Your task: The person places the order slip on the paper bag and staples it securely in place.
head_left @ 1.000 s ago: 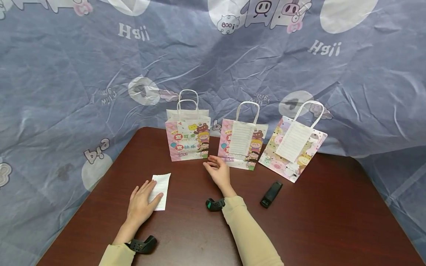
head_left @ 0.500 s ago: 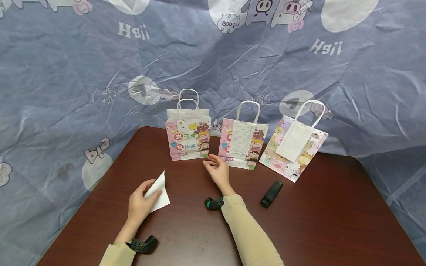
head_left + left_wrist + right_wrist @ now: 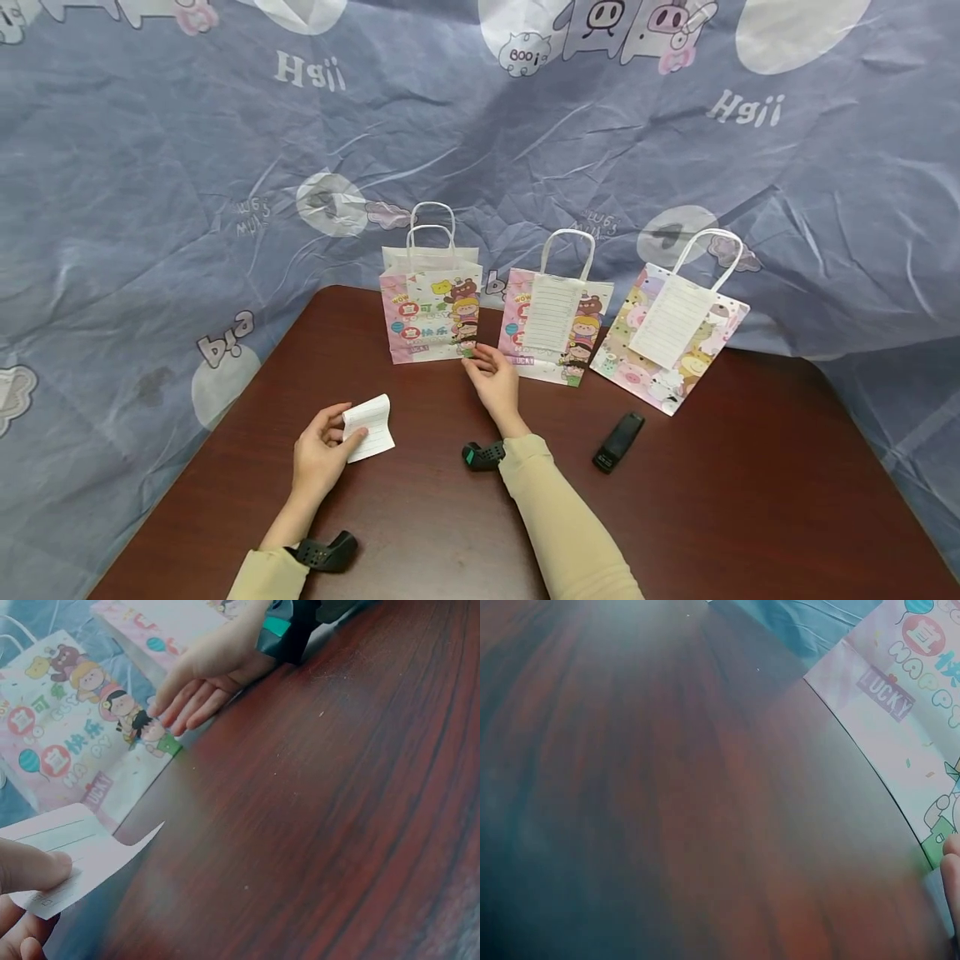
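"HAPPY", "LUCKY" and Chinese characters could be read on the pink-and-white gift bag (image 3: 429, 321) just beyond the fingers of the right hand (image 3: 496, 387), and "Haii" on the backdrop (image 3: 420, 108) behind. The print of the middle bag (image 3: 516, 312), to the right of those fingers, was partly covered by a lined sheet (image 3: 553, 315), and the right hand was nearly all cut off in its own wrist view. A lined slip (image 3: 373, 431), its small printing illegible, was pinched over the bench (image 3: 427, 525) between the thumb and fingers of the left hand (image 3: 318, 454), while the right fingers were loosely bent by the gift bag's lower corner, whether touching could not be told.
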`<state>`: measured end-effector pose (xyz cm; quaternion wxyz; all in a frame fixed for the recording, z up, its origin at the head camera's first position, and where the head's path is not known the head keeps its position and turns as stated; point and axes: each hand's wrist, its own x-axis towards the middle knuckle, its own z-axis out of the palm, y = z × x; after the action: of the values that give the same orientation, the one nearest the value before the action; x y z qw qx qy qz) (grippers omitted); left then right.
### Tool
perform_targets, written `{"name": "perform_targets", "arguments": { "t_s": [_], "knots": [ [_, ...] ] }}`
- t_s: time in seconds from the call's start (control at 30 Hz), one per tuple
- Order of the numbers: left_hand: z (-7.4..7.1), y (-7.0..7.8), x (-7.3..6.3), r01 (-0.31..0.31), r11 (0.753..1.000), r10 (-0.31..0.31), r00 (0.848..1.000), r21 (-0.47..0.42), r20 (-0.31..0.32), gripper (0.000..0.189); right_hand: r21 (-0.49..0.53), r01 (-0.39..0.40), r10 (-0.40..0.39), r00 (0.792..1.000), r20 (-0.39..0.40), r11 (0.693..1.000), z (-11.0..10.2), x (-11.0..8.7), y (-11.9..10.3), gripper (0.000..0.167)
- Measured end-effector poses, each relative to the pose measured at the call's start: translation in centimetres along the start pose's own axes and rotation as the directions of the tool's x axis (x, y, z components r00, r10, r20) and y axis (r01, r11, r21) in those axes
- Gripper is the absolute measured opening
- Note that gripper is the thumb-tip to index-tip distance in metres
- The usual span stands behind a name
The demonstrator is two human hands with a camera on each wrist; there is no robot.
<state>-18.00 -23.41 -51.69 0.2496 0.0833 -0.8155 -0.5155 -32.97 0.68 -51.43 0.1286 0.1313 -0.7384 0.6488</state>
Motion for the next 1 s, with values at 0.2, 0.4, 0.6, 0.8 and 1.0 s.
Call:
{"name": "perform_targets", "arguments": {
  "t_s": [0.2, 0.4, 0.6, 0.8, 1.0],
  "knots": [
    [0.0, 0.2, 0.0, 0.036, 0.998, -0.035, 0.999, -0.048, 0.033, 0.056, -0.022, 0.006, -0.008, 0.998, -0.058, 1.0, 0.3, 0.6, 1.3, 0.041],
    [-0.2, 0.1, 0.1, 0.05, 0.995, -0.044, 0.997, -0.083, 0.069, 0.062, -0.055, 0.048, -0.052, 0.996, -0.07, 0.997, 0.5, 0.8, 1.4, 0.045],
    [-0.3, 0.0, -0.1, 0.078, 0.996, -0.074, 0.992, -0.043, 0.101, 0.071, -0.137, 0.016, -0.028, 0.996, -0.086, 0.99, 0.7, 0.8, 1.5, 0.041],
    [-0.3, -0.2, -0.1, 0.089, 0.995, -0.082, 0.99, -0.054, 0.118, 0.074, -0.186, -0.027, 0.01, 0.996, -0.092, 0.982, 0.8, 0.9, 1.5, 0.037],
    [-0.3, -0.2, -0.1, 0.098, 0.992, -0.088, 0.988, -0.081, 0.125, 0.07, -0.209, -0.056, 0.035, 0.994, -0.102, 0.976, 0.9, 1.0, 1.4, 0.036]
  ]
}}
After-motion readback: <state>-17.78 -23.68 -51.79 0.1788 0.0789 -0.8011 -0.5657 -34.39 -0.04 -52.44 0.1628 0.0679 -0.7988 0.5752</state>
